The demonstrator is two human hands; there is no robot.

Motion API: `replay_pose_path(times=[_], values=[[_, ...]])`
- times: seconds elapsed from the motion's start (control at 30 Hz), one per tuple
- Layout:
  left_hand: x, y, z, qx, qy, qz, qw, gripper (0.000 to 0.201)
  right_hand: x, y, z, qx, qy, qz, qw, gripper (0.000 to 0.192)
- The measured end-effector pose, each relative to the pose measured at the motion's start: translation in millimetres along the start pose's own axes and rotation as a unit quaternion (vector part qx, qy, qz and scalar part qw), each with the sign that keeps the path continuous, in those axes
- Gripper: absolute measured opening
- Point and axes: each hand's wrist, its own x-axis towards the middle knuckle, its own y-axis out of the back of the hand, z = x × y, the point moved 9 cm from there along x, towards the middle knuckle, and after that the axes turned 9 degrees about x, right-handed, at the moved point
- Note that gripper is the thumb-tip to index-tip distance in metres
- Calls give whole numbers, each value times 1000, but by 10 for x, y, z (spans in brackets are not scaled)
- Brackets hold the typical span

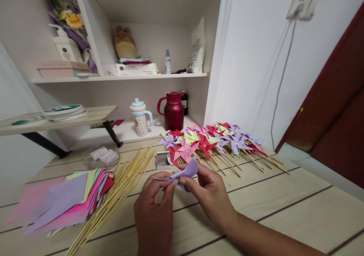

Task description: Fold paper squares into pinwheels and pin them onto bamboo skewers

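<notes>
Pinching a folded lilac paper square (182, 175) between left hand (155, 206) and right hand (210, 193) fingertips, above pale wooden table (284, 210), beside bamboo sticks (119, 189)

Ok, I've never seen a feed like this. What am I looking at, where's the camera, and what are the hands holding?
There is no machine here: these are a person's two bare hands, filmed by one camera worn on the head, looking forward and down. The left hand and right hand together pinch a folded lilac paper piece above the pale wooden slatted table. On the table lie a fanned stack of coloured paper sheets, a bundle of thin bamboo sticks, a small white box and a row of finished paper pinwheels on sticks. A dark red jug stands behind.
</notes>
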Motion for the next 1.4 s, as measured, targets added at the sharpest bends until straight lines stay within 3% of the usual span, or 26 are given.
replay_pose_path(times=[0.4, 0.73, 1.1, 1.4], values=[[-42, -9, -190, 30, 41, 4, 999, 8, 22, -6, -47, -51, 39, -10, 998, 10], [17, 28, 28, 61, -22, 15, 998, 7, 42, -37, 44, 24, -4, -3, 1000, 9], [27, -104, -71, -21, 23, -47, 998, 9, 52, 42, 155, 57, -23, 20, 998, 6], [23, -87, -30, 1, -24, -27, 999, 4, 36, 25, 187, 72, -32, 13, 997, 8]])
